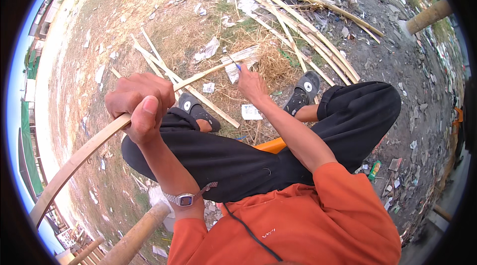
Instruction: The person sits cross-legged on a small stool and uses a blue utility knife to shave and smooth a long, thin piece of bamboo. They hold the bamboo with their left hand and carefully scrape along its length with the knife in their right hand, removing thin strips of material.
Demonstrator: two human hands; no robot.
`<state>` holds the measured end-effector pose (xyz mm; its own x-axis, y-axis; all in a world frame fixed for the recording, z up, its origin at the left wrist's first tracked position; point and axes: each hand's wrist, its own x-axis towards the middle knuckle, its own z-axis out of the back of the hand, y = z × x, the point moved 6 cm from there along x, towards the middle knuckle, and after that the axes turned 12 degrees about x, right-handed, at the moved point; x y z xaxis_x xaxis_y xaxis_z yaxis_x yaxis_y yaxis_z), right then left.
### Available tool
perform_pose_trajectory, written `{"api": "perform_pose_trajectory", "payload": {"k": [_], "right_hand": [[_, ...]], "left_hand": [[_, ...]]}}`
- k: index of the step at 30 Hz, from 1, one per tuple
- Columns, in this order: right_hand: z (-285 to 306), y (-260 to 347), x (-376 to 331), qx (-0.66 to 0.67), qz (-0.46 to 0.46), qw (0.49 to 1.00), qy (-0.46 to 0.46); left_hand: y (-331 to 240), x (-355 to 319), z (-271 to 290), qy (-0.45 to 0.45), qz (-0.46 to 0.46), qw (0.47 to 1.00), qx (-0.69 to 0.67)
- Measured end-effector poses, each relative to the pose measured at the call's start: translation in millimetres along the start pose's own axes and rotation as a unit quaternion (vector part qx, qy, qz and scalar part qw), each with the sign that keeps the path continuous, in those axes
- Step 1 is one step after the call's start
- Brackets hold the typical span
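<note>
In the head view, a long, pale, flat wooden strip (82,156) is gripped by the closed fingers of the left hand (141,98). It is held slantwise from the lower left, and its far end is seen over crumpled white sheeting (241,64) on the littered ground. A slim tool with a blue handle (238,67) is clasped in the right hand (252,85), just beside the strip; whether the two are touching cannot be told.

A shiny green packet (374,170) is seen on the ground to the right, its contents hidden. Two feet are enclosed in two dark slip-on clogs (307,87), each marked with one round white emblem. One silver wristwatch with a rectangular face (185,200) is worn on the left wrist. Several loose pale strips (318,41) are heaped ahead, too overlapped to be counted surely. Print is carried by one small white paper slip (251,112), and tiny white lettering by the orange-red shirt (293,220).
</note>
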<state>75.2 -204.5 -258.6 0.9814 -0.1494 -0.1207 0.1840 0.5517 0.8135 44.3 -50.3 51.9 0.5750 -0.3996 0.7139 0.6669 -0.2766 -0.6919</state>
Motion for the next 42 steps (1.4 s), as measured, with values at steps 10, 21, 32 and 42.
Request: {"api": "perform_pose_trajectory", "payload": {"k": [10, 21, 32, 42], "right_hand": [[-4.0, -18.5, 9.7, -0.026, -0.028, 0.997, 0.064], [-10.0, -5.4, 5.8, -0.043, -0.003, 0.998, 0.042], [-57.5, -87.3, 58.5, -0.103, -0.040, 0.994, 0.026], [-35.5, -76.4, 113.5, -0.381, 0.047, 0.919, 0.088]], "left_hand": [[2.2, -3.4, -0.1, -0.006, 0.000, 1.000, 0.029], [5.2, -6.5, 19.4, -0.065, 0.003, 0.998, 0.005], [2.4, 2.6, -3.1, -0.004, -0.011, 0.999, 0.047], [8.4, -13.6, 34.4, -0.143, 0.047, 0.984, 0.100]]}}
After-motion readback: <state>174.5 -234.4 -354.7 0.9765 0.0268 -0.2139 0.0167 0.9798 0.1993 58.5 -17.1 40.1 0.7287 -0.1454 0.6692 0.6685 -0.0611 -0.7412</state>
